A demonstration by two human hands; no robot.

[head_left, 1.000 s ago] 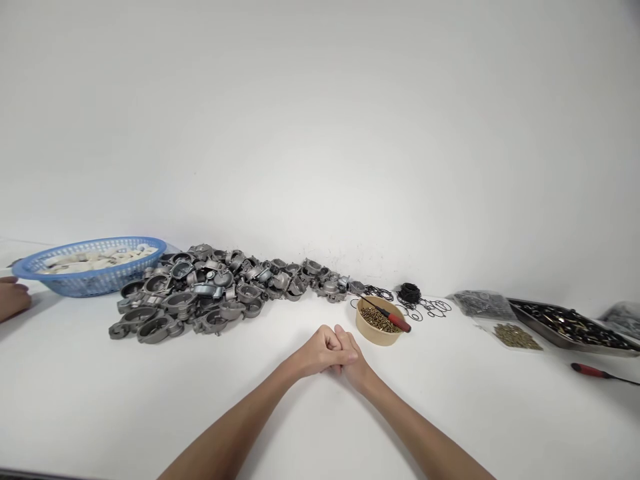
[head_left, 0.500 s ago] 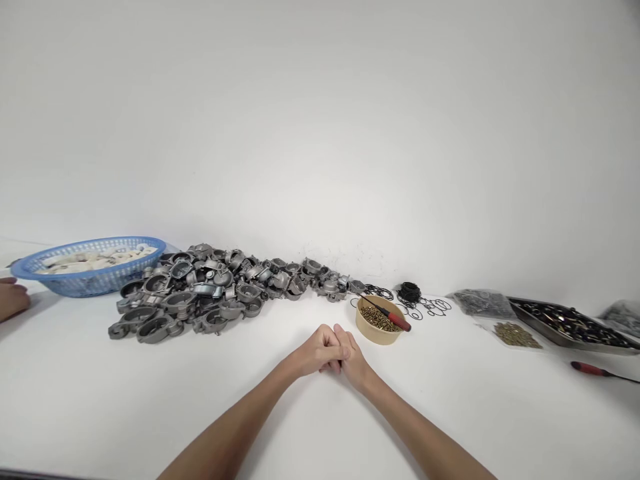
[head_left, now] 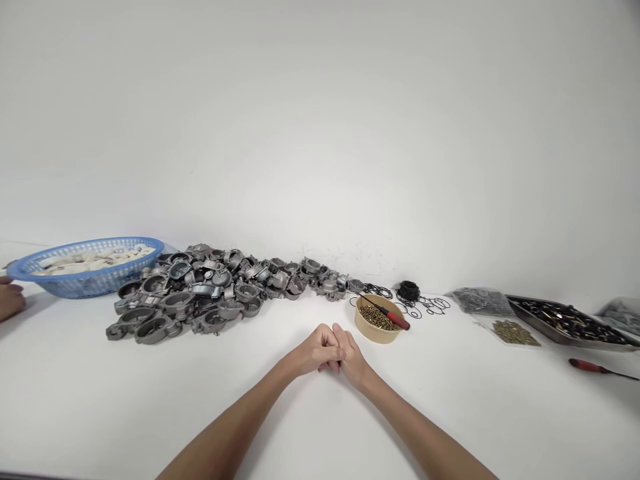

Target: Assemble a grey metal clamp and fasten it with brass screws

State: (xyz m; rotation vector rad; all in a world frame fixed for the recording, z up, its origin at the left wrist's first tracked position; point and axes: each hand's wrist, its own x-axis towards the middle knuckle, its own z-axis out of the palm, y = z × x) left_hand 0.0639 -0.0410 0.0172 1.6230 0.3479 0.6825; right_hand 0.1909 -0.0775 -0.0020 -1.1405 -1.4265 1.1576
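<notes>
My left hand and my right hand rest together on the white table, fingers curled and touching each other. Whether anything lies between them is hidden. Just behind my right hand stands a tan bowl of small brass-coloured screws, with a red-handled screwdriver laid across it. A long heap of grey metal housings spreads to the left of my hands. Black rubber rings lie behind the bowl, some bundled and some loose.
A blue basket of white parts stands at the left, beside another person's hand. At the right are a metal tray of dark parts, plastic bags, a brass screw pile and a second screwdriver.
The whole view has shifted very slightly. My hands keep the same clasped pose, and nothing on the table has visibly moved.
</notes>
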